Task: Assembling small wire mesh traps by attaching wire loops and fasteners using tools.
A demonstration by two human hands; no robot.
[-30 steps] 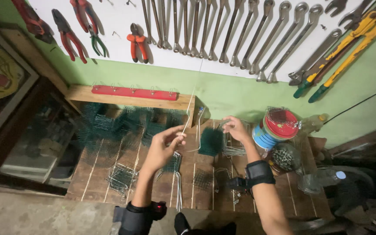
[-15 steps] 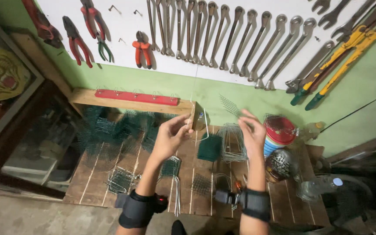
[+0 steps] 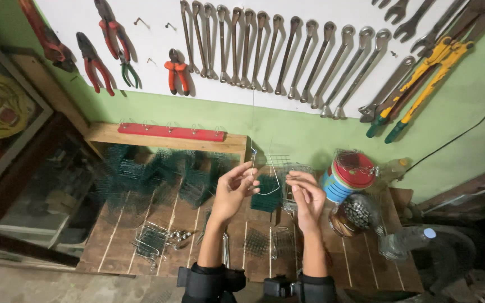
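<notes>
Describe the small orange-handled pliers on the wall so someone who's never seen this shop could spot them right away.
Start at the white tool board above the green wall. Left of the long row of silver wrenches hang several pliers; the orange-handled pliers are the pair nearest the wrenches. They are short, with bright orange handles pointing down, unlike the longer red-handled pliers further left.

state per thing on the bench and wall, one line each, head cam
left hand: raised, fingertips pinching the thin wire
right hand: raised, fingers curled by the wire's other end; contact unclear
thin wire: bent into a loop, one end straight up
tin can: upright, red lid on
clear bottle: lying down, capped
green mesh pieces: heaped at the bench's back
spanners: hung in a row
red pliers: hung, jaws up
</notes>
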